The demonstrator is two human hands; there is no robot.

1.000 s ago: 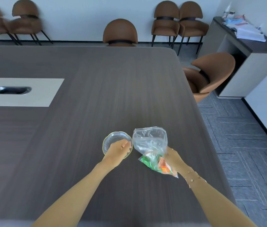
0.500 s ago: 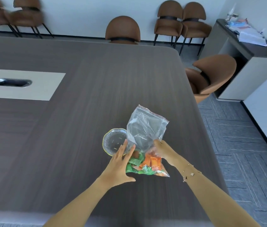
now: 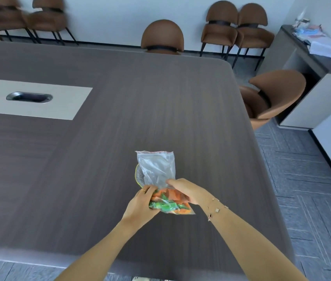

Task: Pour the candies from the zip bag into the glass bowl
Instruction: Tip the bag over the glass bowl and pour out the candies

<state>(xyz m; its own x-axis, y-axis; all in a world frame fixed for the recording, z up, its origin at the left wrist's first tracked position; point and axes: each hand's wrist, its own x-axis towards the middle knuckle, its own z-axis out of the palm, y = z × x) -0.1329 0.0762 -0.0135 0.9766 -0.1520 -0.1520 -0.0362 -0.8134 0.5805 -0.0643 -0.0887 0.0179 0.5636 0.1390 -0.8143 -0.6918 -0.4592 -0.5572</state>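
A clear zip bag (image 3: 156,169) with a red zip strip stands upright above the table, its top edge pointing away from me. Orange and green candies (image 3: 168,201) fill its lower part. My left hand (image 3: 142,203) grips the bag's lower left side, and my right hand (image 3: 183,190) grips its right side at the middle. The glass bowl (image 3: 138,176) with a yellowish rim sits on the table just behind the bag; only its left edge shows, the bag hiding the remainder.
The dark wood table (image 3: 120,118) has a light inset panel with a metal cable slot (image 3: 29,97) at the left. Its right edge runs close by the hands. Brown chairs (image 3: 270,96) stand at the right and along the far wall. A cabinet (image 3: 312,63) holds papers.
My left hand left the bowl and took hold of the bag's lower left. The bag swung upright and now stands in front of the bowl, covering most of it.
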